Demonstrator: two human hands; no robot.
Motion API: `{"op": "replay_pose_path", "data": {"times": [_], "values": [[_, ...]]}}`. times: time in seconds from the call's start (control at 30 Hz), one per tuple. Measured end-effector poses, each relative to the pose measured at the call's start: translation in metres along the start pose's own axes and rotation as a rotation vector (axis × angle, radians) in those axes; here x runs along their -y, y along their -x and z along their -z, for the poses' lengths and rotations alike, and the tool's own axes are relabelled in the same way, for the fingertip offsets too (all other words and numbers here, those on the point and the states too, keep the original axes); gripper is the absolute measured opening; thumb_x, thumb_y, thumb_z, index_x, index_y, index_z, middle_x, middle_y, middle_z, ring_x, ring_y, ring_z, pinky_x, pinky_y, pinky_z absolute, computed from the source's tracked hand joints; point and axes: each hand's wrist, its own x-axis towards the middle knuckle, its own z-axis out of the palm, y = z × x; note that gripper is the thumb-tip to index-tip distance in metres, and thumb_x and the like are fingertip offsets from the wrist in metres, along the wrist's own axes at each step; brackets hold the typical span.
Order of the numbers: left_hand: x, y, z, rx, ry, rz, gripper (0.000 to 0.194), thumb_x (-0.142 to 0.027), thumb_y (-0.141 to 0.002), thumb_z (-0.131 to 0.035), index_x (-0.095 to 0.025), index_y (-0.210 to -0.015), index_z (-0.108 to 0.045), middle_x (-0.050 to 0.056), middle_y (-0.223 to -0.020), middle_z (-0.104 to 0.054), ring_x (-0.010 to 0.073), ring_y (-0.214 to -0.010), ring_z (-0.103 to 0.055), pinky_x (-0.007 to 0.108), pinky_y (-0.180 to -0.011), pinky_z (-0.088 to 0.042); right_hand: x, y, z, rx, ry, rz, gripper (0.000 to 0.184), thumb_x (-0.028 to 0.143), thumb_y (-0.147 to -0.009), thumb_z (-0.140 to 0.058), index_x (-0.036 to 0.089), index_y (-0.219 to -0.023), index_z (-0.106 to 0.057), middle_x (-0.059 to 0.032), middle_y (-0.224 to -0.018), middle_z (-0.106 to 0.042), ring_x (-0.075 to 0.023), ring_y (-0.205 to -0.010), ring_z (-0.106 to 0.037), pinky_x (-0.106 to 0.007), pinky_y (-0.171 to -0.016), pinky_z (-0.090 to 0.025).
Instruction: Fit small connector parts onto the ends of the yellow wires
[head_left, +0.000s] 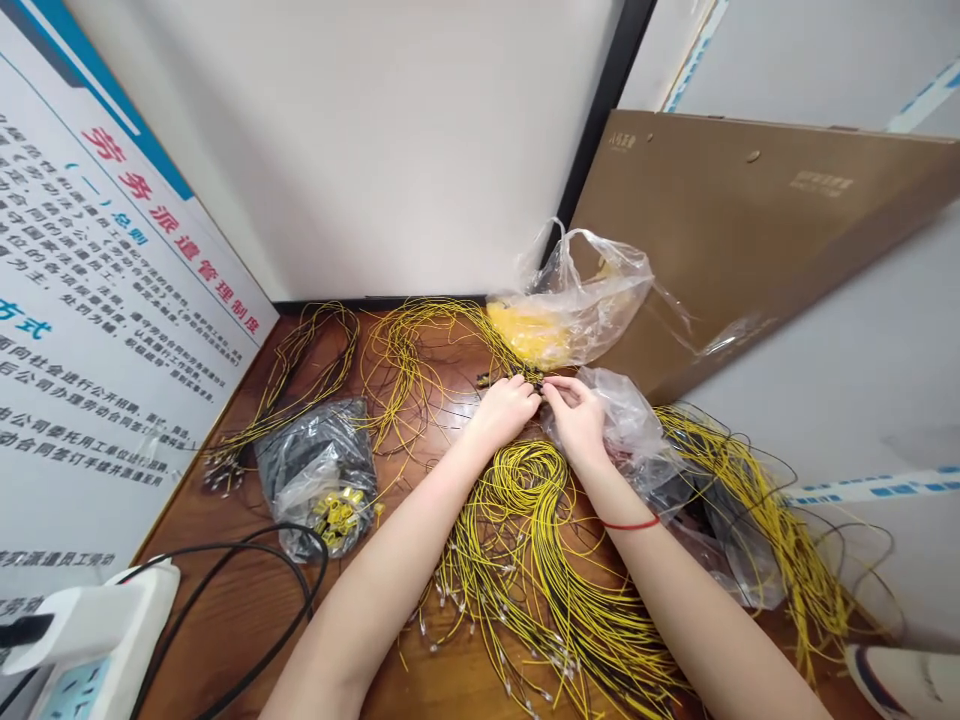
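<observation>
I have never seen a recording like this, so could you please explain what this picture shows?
There is no machine here: a camera worn on a person's head looks forward and down at two bare hands. The left hand and right hand meet at small dark pieces; the fingers partly hide these, so I cannot tell exactly what each holds. On the brown wooden surface, nearer the camera, lies a partly coiled bundle of thin yellow and black wires. Beyond the hands sits a clear plastic bag with yellow contents; to the left, a grey plastic bag with small yellow parts.
</observation>
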Motion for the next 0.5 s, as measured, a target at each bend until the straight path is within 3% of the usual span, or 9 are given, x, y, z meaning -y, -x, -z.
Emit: {"op": "replay_pose_path", "data": {"times": [0.07, 0.13, 0.23, 0.33, 0.4, 0.5], "values": [[0.007, 0.002, 0.001, -0.081, 0.176, 0.075, 0.018, -0.019, -0.089, -0.052, -0.012, -0.097, -0.067, 0.011, -0.089, -0.069, 0.0222, -0.093, -0.059, 0.033, -0.08, -0.046, 0.0, 0.0, -0.001, -0.003, 0.001, -0.004, 0.024, 0.035, -0.066, -0.069, 0.017, -0.082, -0.064, -0.0071, -0.086, -0.072, -0.0218, -0.086, -0.068, -0.042, -0.089, -0.052], [0.02, 0.004, 0.005, -0.236, 0.442, 0.18, 0.02, -0.022, -0.086, -0.058, -0.015, -0.102, -0.066, 0.008, -0.09, -0.07, 0.02, -0.089, -0.06, 0.032, -0.081, -0.047, 0.001, 0.001, -0.001, -0.011, 0.003, -0.001, 0.023, 0.035, -0.066, -0.068, 0.018, -0.081, -0.063, -0.007, -0.086, -0.072, -0.0216, -0.086, -0.068, -0.042, -0.09, -0.052], [0.047, 0.01, 0.017, -0.617, 0.803, 0.479, 0.019, -0.018, -0.088, -0.049, -0.017, -0.094, -0.067, 0.006, -0.093, -0.07, 0.016, -0.083, -0.062, 0.029, -0.077, -0.048, 0.001, 0.001, -0.003, -0.026, 0.016, 0.007, 0.021, 0.034, -0.067, -0.067, 0.018, -0.08, -0.063, -0.0063, -0.084, -0.071, -0.021, -0.085, -0.068, -0.041, -0.088, -0.053], [0.069, 0.017, 0.026, -0.91, 0.894, 0.699, 0.017, -0.017, -0.085, -0.047, -0.017, -0.084, -0.065, 0.002, -0.075, -0.065, 0.0138, -0.069, -0.058, 0.026, -0.069, -0.046, 0.001, 0.001, -0.004, -0.032, 0.026, 0.021, 0.019, 0.034, -0.067, -0.066, 0.018, -0.079, -0.063, -0.0058, -0.082, -0.071, -0.0207, -0.083, -0.068, -0.04, -0.086, -0.053], [0.075, 0.02, 0.026, -0.931, 0.926, 0.743, 0.016, -0.017, -0.084, -0.048, -0.017, -0.082, -0.064, 0.0, -0.071, -0.062, 0.0129, -0.065, -0.057, 0.024, -0.066, -0.045, 0.001, 0.001, -0.004, -0.031, 0.02, 0.028, 0.019, 0.034, -0.068, -0.065, 0.018, -0.078, -0.063, -0.0054, -0.082, -0.071, -0.0205, -0.082, -0.068, -0.039, -0.085, -0.054], [0.071, 0.022, 0.02, -0.83, 0.945, 0.737, 0.016, -0.018, -0.083, -0.049, -0.017, -0.081, -0.065, 0.0, -0.066, -0.059, 0.0133, -0.064, -0.056, 0.024, -0.063, -0.043, 0.001, 0.002, -0.004, -0.021, 0.017, 0.029, 0.019, 0.034, -0.068, -0.064, 0.019, -0.078, -0.063, -0.0053, -0.082, -0.07, -0.0203, -0.082, -0.067, -0.039, -0.084, -0.054]]}}
